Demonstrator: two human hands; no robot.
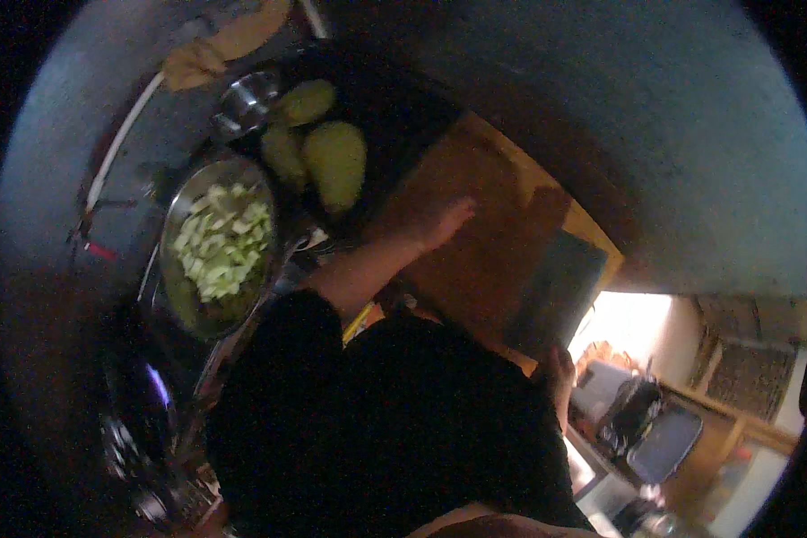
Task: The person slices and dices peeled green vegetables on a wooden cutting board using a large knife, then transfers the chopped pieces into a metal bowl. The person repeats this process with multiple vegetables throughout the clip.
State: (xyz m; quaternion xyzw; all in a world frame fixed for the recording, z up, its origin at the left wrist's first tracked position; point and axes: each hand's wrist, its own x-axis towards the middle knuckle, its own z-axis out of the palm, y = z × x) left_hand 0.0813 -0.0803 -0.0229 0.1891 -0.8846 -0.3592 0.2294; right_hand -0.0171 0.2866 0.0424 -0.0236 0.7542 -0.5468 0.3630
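My left hand [447, 220] is over a brown wooden tabletop [457, 269], with nothing visible in it. Blur hides whether it touches the wood. At the near right corner of a dark grey flat board [557, 292], my right hand [559, 370] is in contact with or very close to the edge; its grip is unclear. To the left is a metal bowl [169, 252] of chopped pale green pieces [222, 242]. Beyond it, several large green fruits or gourds [336, 165] lie on a dark surface beside a small shiny metal bowl [247, 101].
A blue-violet glow [157, 385], perhaps a burner flame, shows at lower left near shiny metalware [121, 444]. A pale pipe [124, 141] and a tan cloth [195, 64] are by the wall. Grey trays [666, 440] sit at lower right near a bright opening [629, 323].
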